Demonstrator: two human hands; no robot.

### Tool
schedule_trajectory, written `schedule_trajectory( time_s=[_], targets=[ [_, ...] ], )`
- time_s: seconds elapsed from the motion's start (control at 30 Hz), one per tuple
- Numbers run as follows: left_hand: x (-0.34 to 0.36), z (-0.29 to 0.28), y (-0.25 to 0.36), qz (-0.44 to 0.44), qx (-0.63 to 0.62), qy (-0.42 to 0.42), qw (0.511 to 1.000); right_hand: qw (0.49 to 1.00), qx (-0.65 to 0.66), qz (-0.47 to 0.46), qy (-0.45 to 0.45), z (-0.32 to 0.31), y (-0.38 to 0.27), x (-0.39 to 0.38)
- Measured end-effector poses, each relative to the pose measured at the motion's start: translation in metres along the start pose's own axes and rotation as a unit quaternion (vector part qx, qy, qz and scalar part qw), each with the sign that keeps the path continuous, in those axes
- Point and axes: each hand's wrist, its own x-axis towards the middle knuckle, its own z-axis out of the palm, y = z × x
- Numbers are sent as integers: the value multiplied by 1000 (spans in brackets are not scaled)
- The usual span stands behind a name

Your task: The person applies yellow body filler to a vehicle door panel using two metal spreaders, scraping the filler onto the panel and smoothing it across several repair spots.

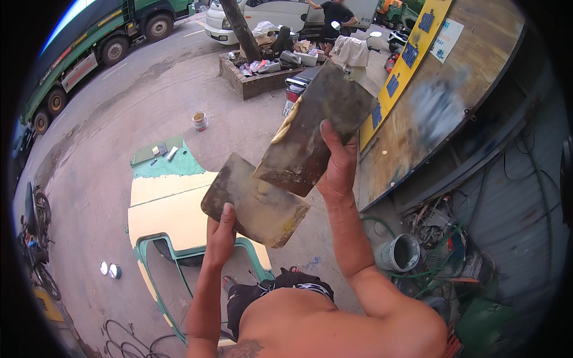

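Observation:
My left hand [221, 235] grips the near edge of a flat, grey-brown plate [253, 203], thumb on top; a yellowish smear marks one corner. Closed on the side of a larger, dark rectangular putty board [328, 122], my right hand [338, 160] holds it higher and further right. A twisted bead of beige putty [287, 122] lies along that board's left edge. The near end of the board overlaps or meets the plate's far corner; whether they touch, I cannot tell. Below both lies a cream vehicle panel [170, 218] with green edges and a large opening.
Small blocks [159, 149] lie on the panel's green far end. Beyond it stands an open can [200, 121]. At right are a grey bucket [397, 253], hoses and a leaning wooden board [441, 101]. A planter [250, 83], a person [335, 21] and a truck [101, 45] are farther off.

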Motion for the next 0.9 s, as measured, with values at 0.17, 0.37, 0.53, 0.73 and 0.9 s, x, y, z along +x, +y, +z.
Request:
schedule_trajectory(
  time_s=[0.17, 0.37, 0.53, 0.73, 0.9],
  targets=[
    [2, 13, 22, 48, -189, 89, 977, 996, 72, -3, -49, 9, -14, -36],
    [12, 3, 42, 93, -99, 135, 982, 936, 24, 214, -277, -31, 4, -65],
    [11, -5, 25, 89, -198, 150, 964, 985, -162, 21, -51, -11, -9, -41],
    [29, 20, 29, 138, -176, 124, 967, 991, -98, 89, -26, -6, -3, -61],
    [17, -21, 25, 126, -219, 83, 964, 946, -235, 176, -140, -73, 26, -5]
  ],
)
